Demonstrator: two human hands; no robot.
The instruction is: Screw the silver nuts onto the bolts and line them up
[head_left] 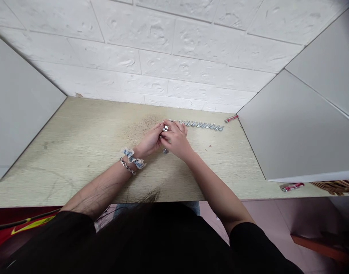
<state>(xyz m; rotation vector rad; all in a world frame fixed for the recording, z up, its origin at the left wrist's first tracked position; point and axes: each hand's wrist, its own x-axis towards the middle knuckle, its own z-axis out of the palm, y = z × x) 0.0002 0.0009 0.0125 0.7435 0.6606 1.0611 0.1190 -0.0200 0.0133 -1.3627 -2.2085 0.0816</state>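
My left hand (pixel 151 141) and my right hand (pixel 177 140) meet over the middle of the table (pixel 100 152). Between their fingertips is a small shiny round metal piece (pixel 165 128); its exact kind cannot be made out. Fingers of both hands are bent closed around it and partly hide it. A similar metal piece (pixel 165 150) lies on the wood just below the hands. Beyond my right hand runs a row of several small shiny metal pieces (pixel 204 125), its left end partly covered by my fingers.
White brick-patterned wall (pixel 157 64) closes off the back, with grey panels at left (pixel 23 102) and right (pixel 300 125). One red tube-like item (pixel 231 118) lies at the back right corner, another red item (pixel 292 187) near the front right edge.
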